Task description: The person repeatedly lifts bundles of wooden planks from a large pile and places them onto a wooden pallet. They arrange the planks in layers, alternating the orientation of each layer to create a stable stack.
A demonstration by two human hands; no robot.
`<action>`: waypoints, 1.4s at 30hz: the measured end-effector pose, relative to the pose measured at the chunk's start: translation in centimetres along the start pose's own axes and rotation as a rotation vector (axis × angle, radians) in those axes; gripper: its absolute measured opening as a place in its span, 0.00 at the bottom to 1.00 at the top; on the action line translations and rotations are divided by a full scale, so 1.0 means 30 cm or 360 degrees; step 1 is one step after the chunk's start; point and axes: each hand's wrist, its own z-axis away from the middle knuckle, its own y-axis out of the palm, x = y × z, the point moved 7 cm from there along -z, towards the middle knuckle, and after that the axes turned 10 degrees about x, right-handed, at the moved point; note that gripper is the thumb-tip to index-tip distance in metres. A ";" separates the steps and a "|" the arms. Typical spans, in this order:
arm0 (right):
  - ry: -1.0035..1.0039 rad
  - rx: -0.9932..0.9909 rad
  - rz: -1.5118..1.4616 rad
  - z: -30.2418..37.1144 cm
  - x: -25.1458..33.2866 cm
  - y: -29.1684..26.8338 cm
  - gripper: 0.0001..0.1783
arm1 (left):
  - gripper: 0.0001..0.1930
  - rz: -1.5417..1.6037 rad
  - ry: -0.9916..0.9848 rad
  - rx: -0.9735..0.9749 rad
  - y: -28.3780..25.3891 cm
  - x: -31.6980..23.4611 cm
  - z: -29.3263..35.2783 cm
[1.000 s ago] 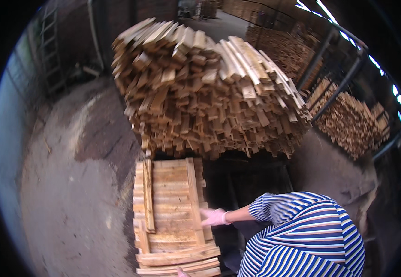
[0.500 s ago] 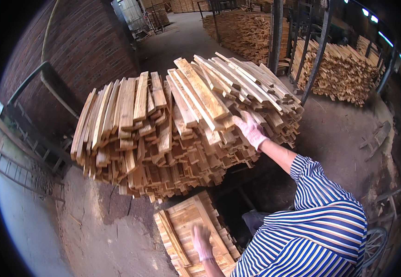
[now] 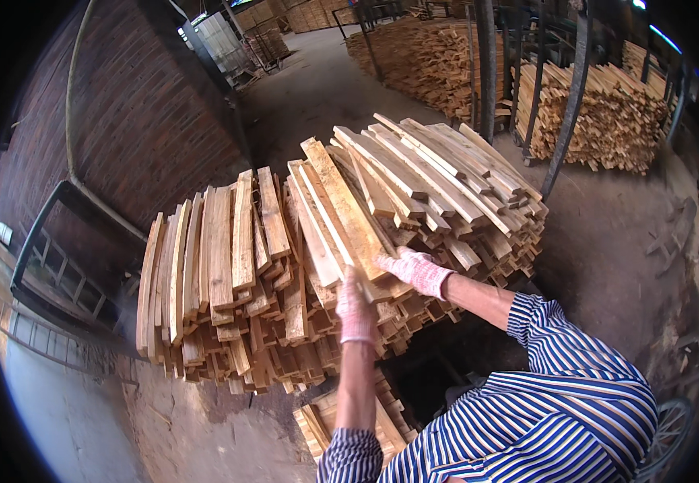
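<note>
A broad heap of sawn wooden boards point(image 3: 219, 241) lies before me, their ends turned toward me. Both my hands wear pinkish knit gloves. At the near end of a wide yellowish board point(image 3: 341, 201), my left hand point(image 3: 356, 310) grips from the left, thumb up. My right hand point(image 3: 418, 272) has its fingers closed on the right edge of the same board's end. A thinner pale strip point(image 3: 317, 213) lies along its left side, reaching to my left hand. Fingers under the boards are hidden.
Below the heap is a smaller wooden stack point(image 3: 321, 414), partly covered by my left arm. A brick wall point(image 3: 140, 105) and a bent metal frame point(image 3: 31, 241) stand left. Metal posts point(image 3: 571, 105) and another wood pile point(image 3: 595, 117) are at the far right. A spoked wheel point(image 3: 670, 431) shows lower right.
My left hand has risen from over the smaller stack to the heap's near board ends. My right hand has shifted left and down onto the wide board's end. The view has tilted somewhat.
</note>
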 end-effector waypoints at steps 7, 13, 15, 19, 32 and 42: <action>-0.0210 0.0395 -0.0832 -0.155 0.252 0.192 0.47 | 0.52 -0.0483 -0.0129 0.0322 -0.043 -0.383 0.019; -0.0220 0.0209 -0.0657 -0.235 0.203 0.158 0.40 | 0.49 -0.0936 -0.0153 0.0184 0.026 -0.313 0.068; -0.0088 0.0429 -0.0672 -0.015 0.295 0.305 0.37 | 0.45 -0.0928 -0.0333 0.0012 -0.151 -0.318 0.159; -0.0131 0.0734 -0.0468 0.237 0.158 0.404 0.30 | 0.50 -0.0912 -0.0382 0.0034 -0.295 -0.251 0.437; -0.0198 0.0760 -0.0997 0.334 -0.444 0.560 0.22 | 0.58 -0.1447 -0.0110 0.0176 -0.606 0.102 1.029; -0.1149 0.1589 0.0194 0.786 -0.339 1.342 0.44 | 0.40 -0.0163 0.0903 -0.0552 -0.952 -0.085 1.470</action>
